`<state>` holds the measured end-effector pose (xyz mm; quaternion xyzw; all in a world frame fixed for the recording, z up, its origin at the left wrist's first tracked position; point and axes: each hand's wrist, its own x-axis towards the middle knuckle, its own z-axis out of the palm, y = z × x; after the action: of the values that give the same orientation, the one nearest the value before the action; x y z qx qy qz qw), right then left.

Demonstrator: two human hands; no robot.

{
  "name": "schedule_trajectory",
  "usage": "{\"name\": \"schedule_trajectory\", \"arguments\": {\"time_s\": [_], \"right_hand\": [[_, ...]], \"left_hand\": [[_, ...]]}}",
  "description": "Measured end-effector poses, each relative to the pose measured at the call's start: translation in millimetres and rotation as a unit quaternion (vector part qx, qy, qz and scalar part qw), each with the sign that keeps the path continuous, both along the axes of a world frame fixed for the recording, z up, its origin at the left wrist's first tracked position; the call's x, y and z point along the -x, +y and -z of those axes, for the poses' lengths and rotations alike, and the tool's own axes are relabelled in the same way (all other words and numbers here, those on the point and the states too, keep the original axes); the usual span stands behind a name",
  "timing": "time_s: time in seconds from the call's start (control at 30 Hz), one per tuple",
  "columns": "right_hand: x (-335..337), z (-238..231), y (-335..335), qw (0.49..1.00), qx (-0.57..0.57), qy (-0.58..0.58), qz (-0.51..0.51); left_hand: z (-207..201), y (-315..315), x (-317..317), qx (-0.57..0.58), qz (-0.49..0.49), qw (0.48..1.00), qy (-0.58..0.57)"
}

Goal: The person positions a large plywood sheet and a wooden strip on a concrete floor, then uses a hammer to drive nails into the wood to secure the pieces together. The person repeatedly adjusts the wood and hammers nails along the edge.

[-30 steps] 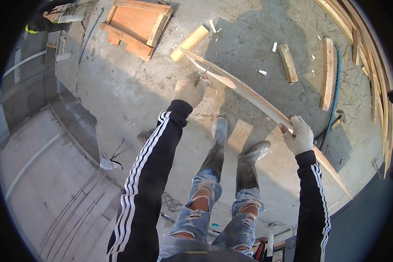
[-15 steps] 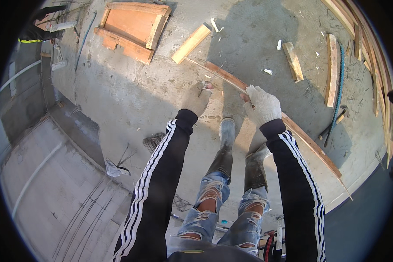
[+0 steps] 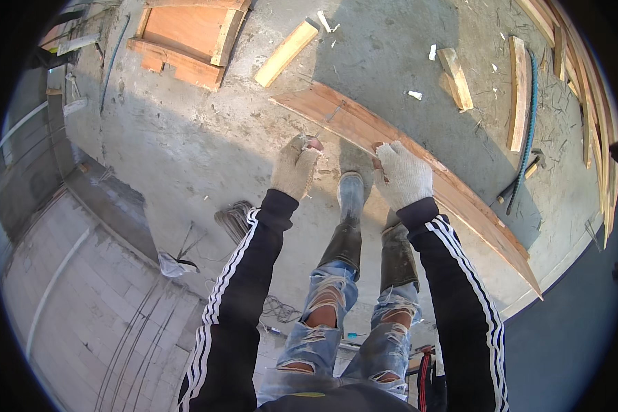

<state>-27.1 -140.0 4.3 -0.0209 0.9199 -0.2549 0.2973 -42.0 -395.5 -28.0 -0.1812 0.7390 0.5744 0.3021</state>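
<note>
Board ran aslant before me, from beyond the left grip down toward the lower right, with a redder strip along its far edge; I could not tell how much of it touched the floor. Closest to my camera were the black, white-striped sleeves and the torn jeans, with the boots below, the right toe hidden behind the right cuff. Left of the boots a dark wire bundle lay partly under the left sleeve.

Both hands wore pale knit gloves. I had the right grip closed on the board's near edge, around mid-length. The left grip, apart from the board, pinched a thin rod that pointed up across the board's upper end; it was too small for me to name.

Past the board I saw a block near its upper end and, to the left of that, a framed panel. On the right, white scraps lay near a short offcut. Farther right, a longer batten sat just beside a blue bar, and long planks curved along the rim of my view.
</note>
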Motion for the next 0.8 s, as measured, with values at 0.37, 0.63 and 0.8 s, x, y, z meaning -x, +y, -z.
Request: {"name": "schedule_trajectory", "arguments": {"time_s": [0.37, 0.63, 0.8], "right_hand": [[-2, 4, 3, 0.999, 0.022, 0.036, 0.006], [0, 4, 5, 0.997, 0.036, 0.062, 0.007], [-12, 1, -5, 0.998, 0.050, 0.025, 0.018]], "left_hand": [[-3, 18, 21, 0.141, 0.126, 0.974, 0.123], [-60, 19, 71, 0.336, 0.389, 0.851, 0.110], [-76, 36, 110, 0.414, 0.439, 0.757, 0.250]]}}
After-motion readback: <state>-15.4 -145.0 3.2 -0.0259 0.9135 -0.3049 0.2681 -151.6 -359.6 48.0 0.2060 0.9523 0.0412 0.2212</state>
